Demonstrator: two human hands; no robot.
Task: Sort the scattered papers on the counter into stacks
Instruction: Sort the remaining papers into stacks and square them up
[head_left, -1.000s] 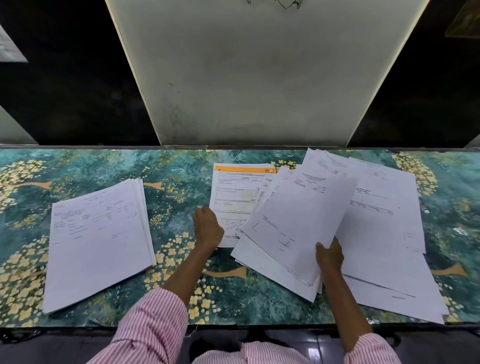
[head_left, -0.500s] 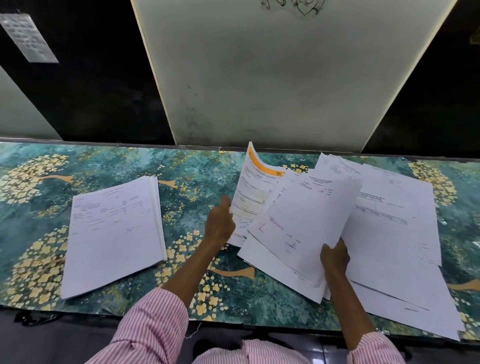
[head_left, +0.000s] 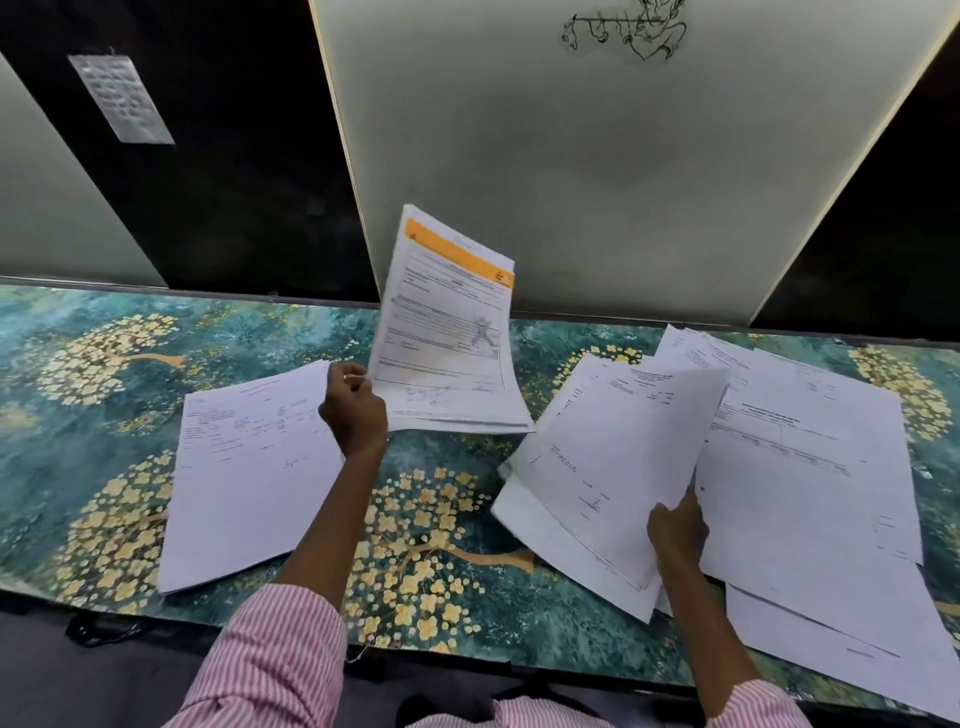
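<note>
place: office service counter | signs: printed forms beside the fingers, frosted partition beyond them, patterned bench

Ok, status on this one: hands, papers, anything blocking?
Left hand pinches orange-banded bundle, held up off counter. Right hand grips loose sheets on scattered pile. Neat stack at left; nothing blocking.

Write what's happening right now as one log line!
left hand: holds orange-banded papers lifted | right hand: grips loose sheets | neat stack: on counter
</note>
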